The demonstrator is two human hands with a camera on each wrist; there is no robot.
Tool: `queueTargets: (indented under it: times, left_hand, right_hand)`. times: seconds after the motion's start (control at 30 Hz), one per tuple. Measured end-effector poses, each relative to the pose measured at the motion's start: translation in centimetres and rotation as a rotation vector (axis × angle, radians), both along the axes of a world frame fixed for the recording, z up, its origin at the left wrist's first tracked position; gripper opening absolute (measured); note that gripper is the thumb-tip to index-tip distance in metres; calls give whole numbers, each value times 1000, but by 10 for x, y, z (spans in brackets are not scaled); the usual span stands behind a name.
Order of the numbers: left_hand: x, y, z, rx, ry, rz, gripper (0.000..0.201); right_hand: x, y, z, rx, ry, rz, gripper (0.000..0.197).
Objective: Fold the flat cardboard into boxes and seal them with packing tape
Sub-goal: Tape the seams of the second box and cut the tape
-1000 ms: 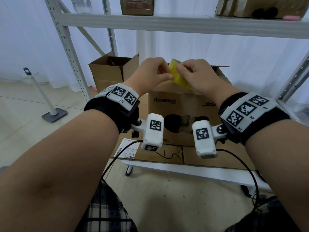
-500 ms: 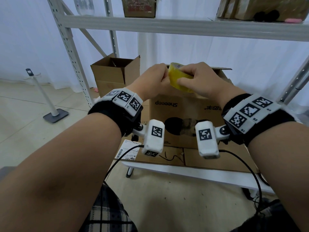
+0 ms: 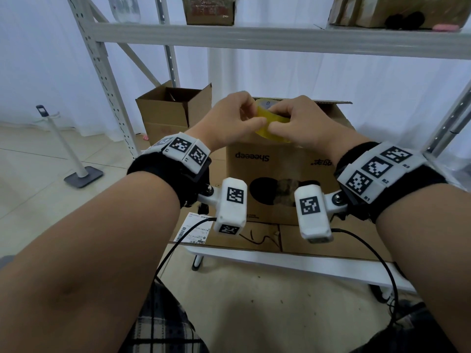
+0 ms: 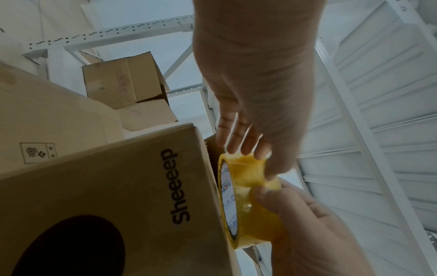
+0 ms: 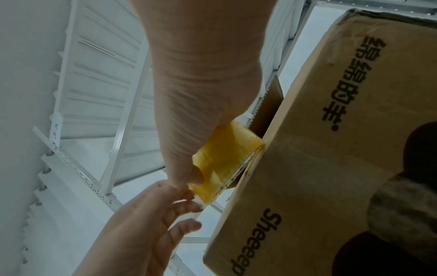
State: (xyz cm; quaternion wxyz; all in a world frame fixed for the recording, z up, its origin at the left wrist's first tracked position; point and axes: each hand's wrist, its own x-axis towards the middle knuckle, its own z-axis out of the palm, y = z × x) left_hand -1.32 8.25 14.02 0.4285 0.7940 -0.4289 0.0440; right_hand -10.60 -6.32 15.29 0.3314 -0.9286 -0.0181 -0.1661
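I hold the yellow packing-tape roll (image 3: 274, 123) above the "Sheeeep" carton (image 3: 280, 179): right hand (image 3: 300, 123) clamps it, left hand (image 3: 235, 121) pinches its surface. Risk, as I judge it: the free end tears narrow or re-sticks.

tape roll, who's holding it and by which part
Both hands hold the tape roll: right hand grips its outer band, left hand fingers pinch its outer surface.

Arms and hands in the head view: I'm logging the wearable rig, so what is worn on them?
Bare forearms, no gloves. Each wrist has a black band topped with white blocks of black square markers. A white marker-tagged camera pod hangs under each, trailing a black cable.
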Motion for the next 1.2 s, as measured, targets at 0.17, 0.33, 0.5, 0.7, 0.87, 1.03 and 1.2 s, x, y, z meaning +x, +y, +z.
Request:
queueTargets:
  times: [0.17,0.33,0.5,0.7,0.87,1.03,1.2]
  left_hand:
    - [11,3,-2,67,-126,27,16]
    - [9,3,2,98,-188,14,7]
    - [5,1,0,136,-201,24,7]
    - [7,1,2,39,-130,73,8]
    - [9,-1,0,-17,-56,108,6]
    - [12,-1,0,-99,13,122,6]
    - [5,-5,7,-203,36,40,13]
  right_hand:
    - [-2,0,0,-20,26,9,33]
    - [0,-2,0,-4,4,-8,17]
    - [2,-4,0,-59,-34,-17,17]
    - [4,-8,1,-44,-77,-43,22]
    - [2,-11,3,-30,-60,-32,25]
    - [0,-12,4,-32,-36,-7,28]
    - [2,-14,6,236,-140,-122,14]
